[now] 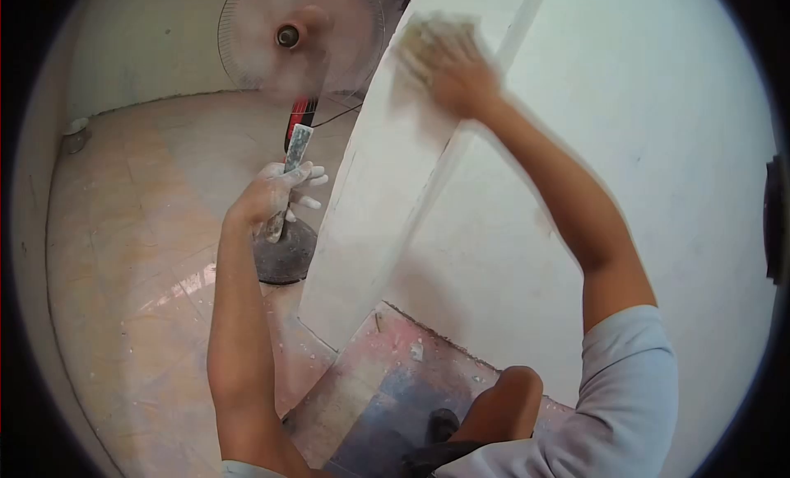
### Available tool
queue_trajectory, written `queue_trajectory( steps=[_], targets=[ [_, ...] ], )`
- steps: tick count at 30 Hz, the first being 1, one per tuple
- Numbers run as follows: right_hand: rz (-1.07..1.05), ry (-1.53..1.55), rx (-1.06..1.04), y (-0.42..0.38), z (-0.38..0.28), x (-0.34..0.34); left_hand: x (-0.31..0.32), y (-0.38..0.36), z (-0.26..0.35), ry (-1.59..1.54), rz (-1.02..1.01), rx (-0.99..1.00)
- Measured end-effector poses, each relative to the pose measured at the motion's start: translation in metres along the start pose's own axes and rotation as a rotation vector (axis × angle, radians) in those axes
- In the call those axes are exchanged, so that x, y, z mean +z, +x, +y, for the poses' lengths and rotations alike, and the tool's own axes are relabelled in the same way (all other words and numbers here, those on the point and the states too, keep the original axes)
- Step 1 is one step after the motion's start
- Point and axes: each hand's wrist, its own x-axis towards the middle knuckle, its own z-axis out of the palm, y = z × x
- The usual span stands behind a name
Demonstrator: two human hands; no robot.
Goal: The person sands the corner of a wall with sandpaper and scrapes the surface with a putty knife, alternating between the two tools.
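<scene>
My left hand (284, 194), dusted white, is closed around a putty knife (299, 143). Its whitish-grey blade points up, and the lower end shows below my palm. On the right, my right hand (457, 70) is pressed flat at the upper part of a white wall edge (370, 161), smeared by motion. Under its fingers is a yellowish pad (420, 46), too blurred to show whether it is a sponge or folded sandpaper.
A standing fan (288, 37) is just beyond my left hand, its round base (288, 256) on the dusty tiled floor (148, 231). A broad white wall (658, 190) fills the right side. A small pale dish (76, 126) sits by the far left wall. White crumbs lie near my knee (510, 396).
</scene>
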Motion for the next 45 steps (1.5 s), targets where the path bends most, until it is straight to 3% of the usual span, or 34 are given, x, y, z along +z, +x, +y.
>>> queue_trajectory(
  steps=[2, 3, 5, 6, 8, 10, 11, 13, 15, 16, 18, 19, 21, 22, 23, 24, 26, 27, 29, 30, 32, 33, 34, 36, 37, 39, 40, 41, 42, 43, 44, 45],
  targets=[
    [-0.060, 0.101, -0.263, -0.059, -0.075, -0.020, 0.001, -0.006, 0.005, -0.005, 0.006, 0.015],
    [-0.165, 0.276, -0.331, -0.071, -0.085, -0.029, 0.002, -0.007, 0.006, -0.015, 0.018, 0.029],
    [-0.236, 0.216, -0.334, -0.050, -0.059, -0.030, 0.001, -0.007, 0.008, 0.001, 0.026, 0.038],
    [-0.060, 0.085, -0.205, -0.032, -0.033, -0.004, 0.001, -0.011, 0.012, 0.007, 0.031, 0.025],
    [0.032, -0.023, 0.165, -0.002, 0.027, -0.018, 0.001, -0.006, 0.006, -0.011, 0.017, 0.000],
    [0.057, 0.072, 0.158, -0.009, 0.022, -0.010, 0.003, -0.007, 0.006, 0.018, 0.030, -0.013],
    [0.074, 0.103, 0.127, -0.026, -0.008, -0.013, 0.002, -0.008, 0.007, 0.033, 0.052, -0.009],
    [0.018, 0.011, -0.135, -0.068, -0.068, 0.003, -0.002, -0.008, 0.009, 0.035, 0.048, 0.000],
    [-0.174, 0.424, -0.299, -0.083, -0.068, -0.015, 0.007, -0.013, 0.013, 0.027, 0.083, 0.034],
    [-0.036, 0.322, -0.267, -0.072, -0.051, -0.006, 0.007, -0.014, 0.014, 0.038, 0.079, 0.041],
    [-0.019, 0.006, 0.035, -0.031, 0.006, -0.013, 0.005, -0.013, 0.012, 0.038, 0.063, 0.041],
    [-0.057, 0.084, 0.234, -0.017, 0.029, -0.031, 0.006, -0.012, 0.009, 0.040, 0.053, 0.030],
    [0.061, 0.118, 0.192, -0.019, 0.011, -0.014, 0.003, -0.010, 0.009, 0.016, 0.053, 0.028],
    [-0.072, 0.093, 0.102, -0.032, -0.016, -0.022, 0.002, -0.010, 0.009, 0.021, 0.045, 0.031],
    [-0.085, 0.166, -0.003, -0.049, -0.049, -0.023, 0.002, -0.009, 0.009, 0.032, 0.035, 0.025],
    [-0.135, 0.045, -0.153, -0.070, -0.081, -0.013, 0.003, -0.009, 0.010, 0.044, 0.025, 0.018],
    [-0.244, 0.311, -0.321, -0.081, -0.078, -0.038, 0.006, -0.011, 0.012, 0.061, 0.049, 0.031],
    [-0.081, 0.206, -0.238, -0.072, -0.069, -0.006, 0.006, -0.012, 0.013, 0.070, 0.043, 0.045],
    [-0.067, 0.026, 0.042, -0.034, -0.008, -0.024, 0.009, -0.014, 0.015, 0.064, 0.065, 0.050],
    [-0.385, 0.056, 0.112, -0.014, 0.028, -0.019, 0.009, -0.013, 0.013, 0.065, 0.067, 0.040],
    [0.091, 0.056, 0.295, -0.020, 0.020, -0.015, 0.005, -0.012, 0.011, 0.057, 0.063, 0.015],
    [0.057, 0.109, 0.256, -0.032, -0.009, -0.013, 0.004, -0.010, 0.010, 0.066, 0.054, 0.018],
    [0.164, 0.198, 0.040, -0.049, -0.043, 0.025, 0.003, -0.009, 0.009, 0.064, 0.056, 0.017],
    [-0.129, 0.249, -0.254, -0.095, -0.114, -0.002, 0.002, -0.008, 0.008, 0.072, 0.043, 0.040],
    [-0.170, 0.298, -0.376, -0.110, -0.137, -0.003, 0.001, -0.008, 0.008, 0.065, 0.042, 0.061],
    [0.294, -0.614, -0.409, -0.107, -0.137, 0.051, 0.010, -0.016, 0.016, 0.074, 0.053, 0.059],
    [-0.037, 0.181, -0.401, -0.082, -0.095, 0.011, 0.011, -0.019, 0.019, 0.084, 0.063, 0.045],
    [-0.153, 0.261, -0.248, -0.054, -0.054, -0.007, 0.010, -0.018, 0.018, 0.104, 0.082, 0.011],
    [-0.047, 0.087, -0.144, -0.033, -0.010, -0.004, 0.009, -0.016, 0.017, 0.106, 0.081, 0.002],
    [-0.267, 0.191, -0.003, -0.008, 0.032, -0.017, 0.007, -0.014, 0.015, 0.097, 0.069, 0.006],
    [-0.748, 0.682, 0.321, 0.029, 0.076, -0.019, 0.005, -0.013, 0.012, 0.086, 0.060, 0.009],
    [-0.750, 0.690, 0.313, 0.025, 0.069, -0.015, 0.003, -0.012, 0.009, 0.086, 0.067, 0.000]
  ],
)
